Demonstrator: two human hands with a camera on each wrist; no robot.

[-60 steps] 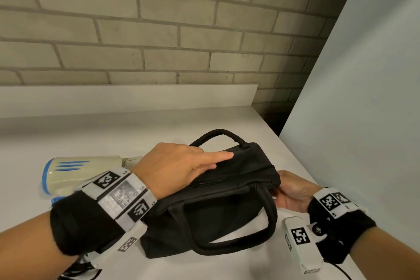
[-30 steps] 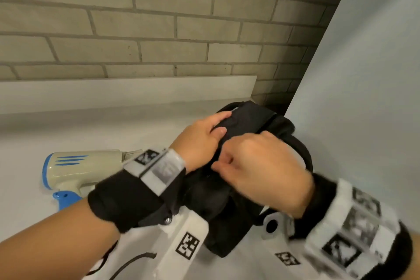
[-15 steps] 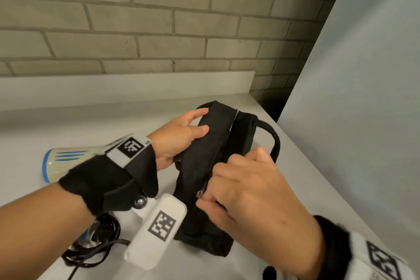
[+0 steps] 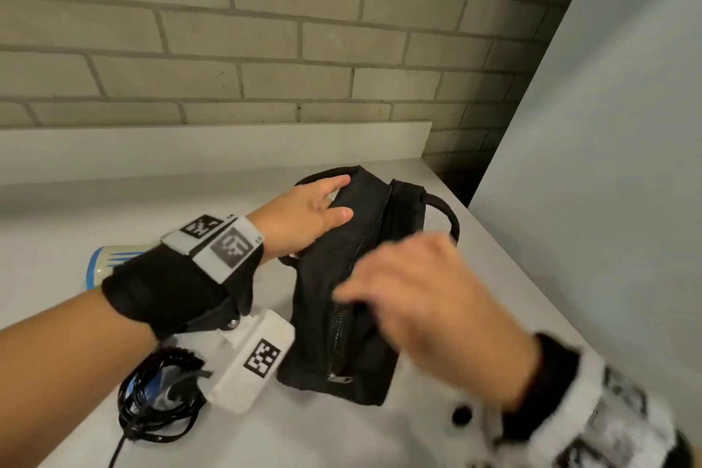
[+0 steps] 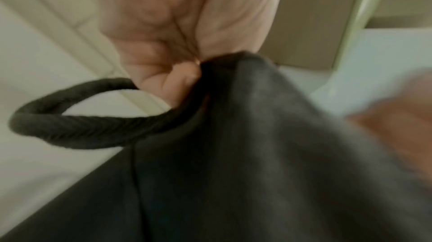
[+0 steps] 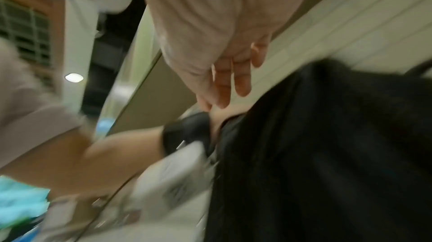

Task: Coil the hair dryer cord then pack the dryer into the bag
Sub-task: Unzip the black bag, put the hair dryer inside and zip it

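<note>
— The right hand [image 4: 429, 308] has moved since half a second ago: it was at the near end of the zip, now it's farther along the bag [image 4: 349, 277], blurred.

— Zip open, then?

— The near stretch gapes, the zip pull [image 4: 339, 377] lying at the near end. Right fingers: too blurred to tell. The left hand [image 4: 304, 217] still has its fingers clamped on the far end.

— And the dryer?

— The hair dryer [image 4: 104, 264] is still out, toward the worktop's left edge, cord [image 4: 152, 403] bundled near the front edge. Packing looks next.
</note>
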